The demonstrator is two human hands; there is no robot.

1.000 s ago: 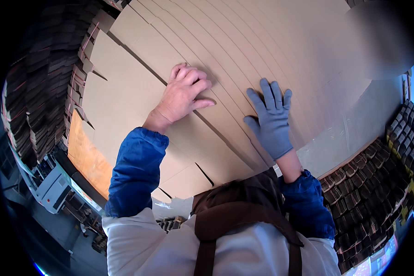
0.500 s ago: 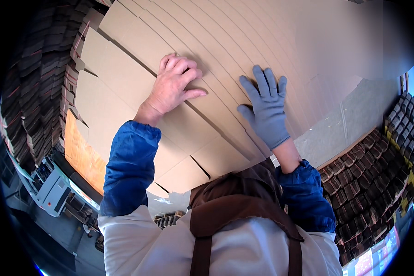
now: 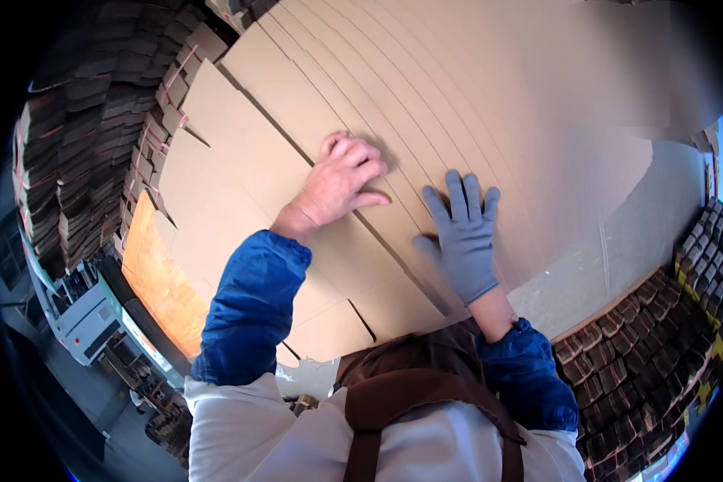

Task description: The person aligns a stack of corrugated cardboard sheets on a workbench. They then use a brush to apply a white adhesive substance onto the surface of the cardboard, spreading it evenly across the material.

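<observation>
Overlapping brown cardboard sheets (image 3: 289, 153) fan out across the work area in front of me, their edges running in slanted, nearly parallel lines. My left hand (image 3: 345, 177) is bare and rests on these sheets near a dark gap, its fingers bent and its thumb stretched apart. Nothing shows in its grip, though the fingertips are partly hidden. To its right and a little nearer to me, my right hand (image 3: 462, 237) wears a grey glove. It lies palm down on the cardboard with fingers spread. The front-left sheet has dark slots (image 3: 362, 320) cut into its edge.
Tall stacks of dark-edged cardboard (image 3: 88, 153) stand at the left, with an orange-brown wooden board (image 3: 157, 273) below. A white-grey machine (image 3: 92, 321) is at the lower left. More bundled stacks (image 3: 627, 361) lie on the right beside the grey floor (image 3: 651, 217). The upper right is blurred.
The view has shifted, so the sheets sit lower and farther right. My right hand has slid nearer to my body and to my left hand. My left hand keeps its bent pose by the gap.
</observation>
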